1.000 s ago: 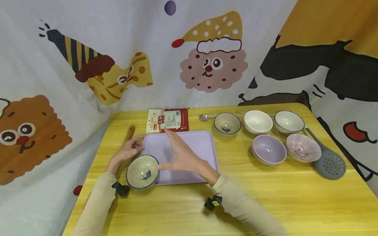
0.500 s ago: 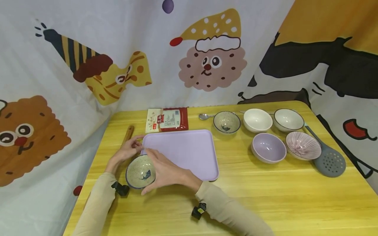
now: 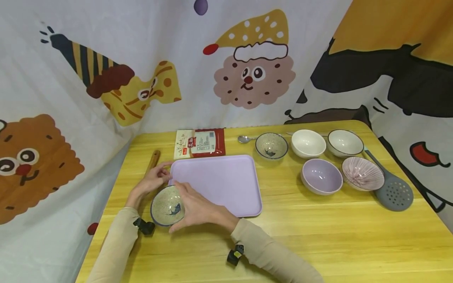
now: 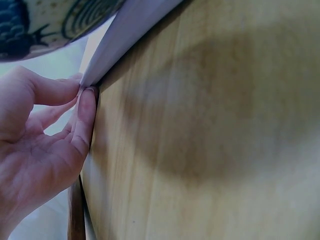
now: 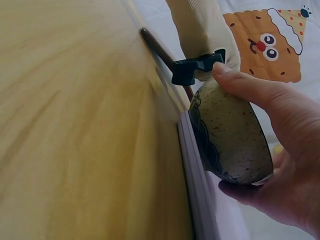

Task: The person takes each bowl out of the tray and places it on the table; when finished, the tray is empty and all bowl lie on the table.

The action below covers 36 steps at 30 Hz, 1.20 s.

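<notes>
A speckled bowl with a blue rim and a blue fish [image 3: 166,206] sits at the front left corner of the lilac tray [image 3: 223,182]. My right hand [image 3: 199,207] grips the bowl from its right side. In the right wrist view, thumb and fingers lie on opposite sides of the bowl [image 5: 232,135], close over the tray's edge [image 5: 192,175]. My left hand [image 3: 155,179] is at the tray's left edge. The left wrist view has its thumb and forefinger pinching the tray's edge [image 4: 120,42], below the patterned underside of the bowl [image 4: 55,22].
Behind the tray lies a red and cream food packet [image 3: 199,143]. A spoon [image 3: 245,139], a matching fish bowl [image 3: 271,146], a white bowl [image 3: 308,144], a lilac bowl [image 3: 321,176] and a grey skimmer [image 3: 394,192] are on the right. A wooden handle [image 3: 155,159] lies left of the tray.
My right hand has come left and down from over the tray and taken hold of the fish bowl's right side. My left hand has stayed at the tray's edge.
</notes>
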Tool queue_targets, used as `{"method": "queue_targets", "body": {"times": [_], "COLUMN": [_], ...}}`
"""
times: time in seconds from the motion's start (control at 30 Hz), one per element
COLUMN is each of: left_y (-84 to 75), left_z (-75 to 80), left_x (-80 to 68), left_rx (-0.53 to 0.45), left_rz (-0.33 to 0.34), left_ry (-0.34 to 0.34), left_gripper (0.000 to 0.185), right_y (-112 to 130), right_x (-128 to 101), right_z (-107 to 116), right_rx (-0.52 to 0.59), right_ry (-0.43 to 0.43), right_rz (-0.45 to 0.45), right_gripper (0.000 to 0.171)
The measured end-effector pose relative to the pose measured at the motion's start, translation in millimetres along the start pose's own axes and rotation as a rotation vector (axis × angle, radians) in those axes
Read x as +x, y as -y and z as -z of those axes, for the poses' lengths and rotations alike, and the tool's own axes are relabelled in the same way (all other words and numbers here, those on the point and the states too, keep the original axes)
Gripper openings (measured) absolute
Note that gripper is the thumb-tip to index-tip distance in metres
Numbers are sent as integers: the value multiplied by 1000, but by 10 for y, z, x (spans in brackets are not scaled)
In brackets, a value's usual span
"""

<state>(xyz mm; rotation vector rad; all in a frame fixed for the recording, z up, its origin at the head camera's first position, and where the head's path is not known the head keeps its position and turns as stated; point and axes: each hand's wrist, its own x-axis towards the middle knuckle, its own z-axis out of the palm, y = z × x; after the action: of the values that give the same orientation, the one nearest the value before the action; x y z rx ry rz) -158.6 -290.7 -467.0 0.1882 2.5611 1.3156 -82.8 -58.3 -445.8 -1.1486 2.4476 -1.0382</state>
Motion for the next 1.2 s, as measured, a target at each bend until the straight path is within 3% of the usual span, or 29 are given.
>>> {"method": "queue_targets", "body": {"times": [0.23,0.57,1.2], "left_y": [-22,6,15], "left_z": [3,-2,-2], "left_x": [-7,1,17], "left_rx": [24,48,24], "left_rz": [5,-10,7], "left_ry": [-2,-24,-24], "left_gripper": [53,53,54], "right_y": [-54,-59,-136], "right_x": [-44,-186,-566], "right_z": [-29,80,372], "right_rx": [88,121,172], "right_ry": [-104,-245,-367], "right_rz": [22,21,-47], "right_gripper": [133,131,130]}}
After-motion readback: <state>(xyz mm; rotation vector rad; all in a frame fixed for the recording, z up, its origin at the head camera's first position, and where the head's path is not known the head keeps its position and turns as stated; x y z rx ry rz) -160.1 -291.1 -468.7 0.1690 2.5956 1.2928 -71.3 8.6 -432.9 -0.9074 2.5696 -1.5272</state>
